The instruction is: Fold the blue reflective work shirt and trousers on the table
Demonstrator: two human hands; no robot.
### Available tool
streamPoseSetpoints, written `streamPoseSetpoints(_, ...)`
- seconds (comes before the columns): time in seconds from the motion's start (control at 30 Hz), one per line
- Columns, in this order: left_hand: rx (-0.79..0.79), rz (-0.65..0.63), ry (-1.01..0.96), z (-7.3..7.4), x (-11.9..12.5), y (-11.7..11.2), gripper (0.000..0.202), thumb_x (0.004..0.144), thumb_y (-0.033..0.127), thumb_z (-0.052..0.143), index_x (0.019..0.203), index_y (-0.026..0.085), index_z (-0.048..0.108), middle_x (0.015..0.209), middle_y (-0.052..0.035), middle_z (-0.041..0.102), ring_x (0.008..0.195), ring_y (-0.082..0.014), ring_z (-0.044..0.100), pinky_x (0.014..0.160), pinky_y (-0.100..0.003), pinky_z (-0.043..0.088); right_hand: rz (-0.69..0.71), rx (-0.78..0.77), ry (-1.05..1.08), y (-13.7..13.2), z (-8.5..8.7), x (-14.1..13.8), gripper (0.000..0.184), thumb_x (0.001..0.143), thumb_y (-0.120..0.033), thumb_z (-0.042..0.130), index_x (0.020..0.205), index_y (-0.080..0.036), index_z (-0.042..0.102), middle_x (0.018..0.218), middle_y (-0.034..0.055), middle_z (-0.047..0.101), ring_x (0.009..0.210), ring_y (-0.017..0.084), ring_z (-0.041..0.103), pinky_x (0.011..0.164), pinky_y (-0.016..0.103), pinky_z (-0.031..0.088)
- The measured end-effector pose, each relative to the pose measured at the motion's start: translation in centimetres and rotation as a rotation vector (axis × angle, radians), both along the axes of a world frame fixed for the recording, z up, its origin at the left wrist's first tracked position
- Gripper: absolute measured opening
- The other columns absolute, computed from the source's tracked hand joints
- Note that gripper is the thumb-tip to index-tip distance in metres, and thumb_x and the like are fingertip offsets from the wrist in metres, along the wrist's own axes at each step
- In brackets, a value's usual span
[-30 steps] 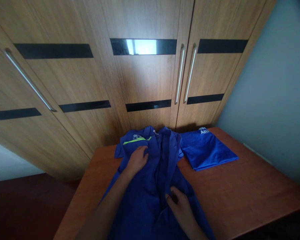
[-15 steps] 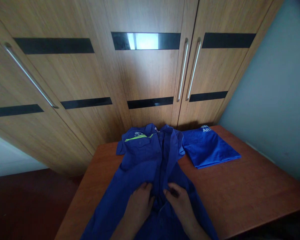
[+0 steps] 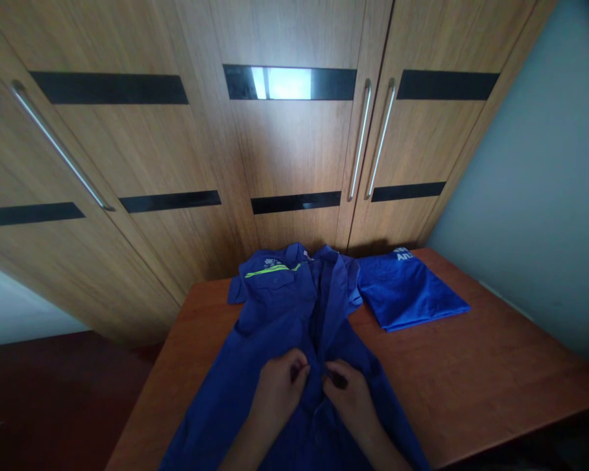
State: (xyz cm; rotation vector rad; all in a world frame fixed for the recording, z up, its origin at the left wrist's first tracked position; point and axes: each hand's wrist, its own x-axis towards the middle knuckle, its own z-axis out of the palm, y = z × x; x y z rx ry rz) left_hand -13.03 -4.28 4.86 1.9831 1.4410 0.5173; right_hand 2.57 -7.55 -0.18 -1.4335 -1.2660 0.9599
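Observation:
A dark blue work shirt [image 3: 260, 347] with a lime-yellow stripe across its chest lies front up, its collar at the far side. Its front placket is partly open along the middle. My left hand [image 3: 281, 386] pinches the left edge of that opening, thumb against fingers. Opposite it, my right hand [image 3: 347, 389] is closed on the right edge of the placket, fingers curled. Only a narrow gap separates the two hands. Whether a button sits between the fingertips is too dark to make out.
A brighter blue folded garment [image 3: 412, 294] with white lettering lies at the back right of the brown table [image 3: 495, 366]. Behind stands a wooden wardrobe [image 3: 294, 144] with metal handles. A pale wall [image 3: 535, 216] rises on the right.
My left hand has come up and slightly right, and its thumb and finger now meet in a pinch on the shirt edge. The right hand stays nearly in place.

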Motion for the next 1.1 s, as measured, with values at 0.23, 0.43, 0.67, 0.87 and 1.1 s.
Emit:
streamPoseSetpoints(0.23, 0.118, 0.026, 0.161, -1.2, 0.8, -0.4, 0.017, 0.089, 0.018, 0.042, 0.084, 0.023, 0.058, 0.08, -0.0024, 0.07, 0.074, -0.0173, 0.067, 0.067, -0.025, 0.042, 0.018, 0.055, -0.139, -0.2, 1.2, 0.9, 0.016, 0.074, -0.02, 0.052, 0.069, -0.019, 0.067, 0.063, 0.0001, 0.056, 0.063, 0.017, 0.054, 0.059, 0.027, 0.04)
streamPoseSetpoints(0.43, 0.133, 0.028, 0.157, -1.8, 1.3, -0.9, 0.018, 0.088, 0.014, 0.042, 0.081, 0.022, 0.057, 0.077, -0.0019, 0.068, 0.072, -0.0169, 0.066, 0.064, -0.024, 0.041, -0.025, 0.023, -0.231, -0.5, 1.3, 0.5, 0.014, 0.075, -0.019, 0.052, 0.078, -0.017, 0.066, 0.067, 0.0007, 0.059, 0.062, 0.017, 0.056, 0.06, 0.026, 0.041)
streamPoseSetpoints(0.67, 0.147, 0.056, -0.076, -3.2, 0.9, -1.6, 0.016, 0.085, 0.012, 0.046, 0.08, 0.021, 0.057, 0.076, 0.0, 0.067, 0.071, -0.0144, 0.064, 0.068, -0.023, 0.043, 0.021, 0.078, -0.363, -0.2, 0.6, -0.2, 0.017, 0.076, -0.012, 0.048, 0.068, -0.019, 0.062, 0.065, -0.0001, 0.056, 0.062, 0.015, 0.055, 0.059, 0.024, 0.038)
streamPoseSetpoints(0.87, 0.131, 0.052, -0.132, -3.5, 0.8, -1.7, 0.018, 0.085, 0.011, 0.045, 0.083, 0.021, 0.059, 0.079, -0.0011, 0.068, 0.074, -0.0152, 0.065, 0.071, -0.024, 0.045, 0.059, 0.066, -0.383, -0.1, 0.6, -0.3, 0.017, 0.076, -0.009, 0.048, 0.067, -0.019, 0.061, 0.065, -0.0007, 0.055, 0.061, 0.014, 0.054, 0.058, 0.023, 0.037)
streamPoseSetpoints(1.1, 0.141, 0.025, -0.042, -3.3, 1.2, -1.5, 0.022, 0.085, 0.008, 0.041, 0.081, 0.02, 0.059, 0.078, -0.0023, 0.066, 0.074, -0.0161, 0.064, 0.069, -0.025, 0.044, 0.107, 0.026, -0.48, -0.4, 0.5, -0.4, 0.016, 0.074, -0.007, 0.049, 0.079, -0.019, 0.06, 0.071, 0.0004, 0.059, 0.066, 0.014, 0.055, 0.062, 0.023, 0.039)
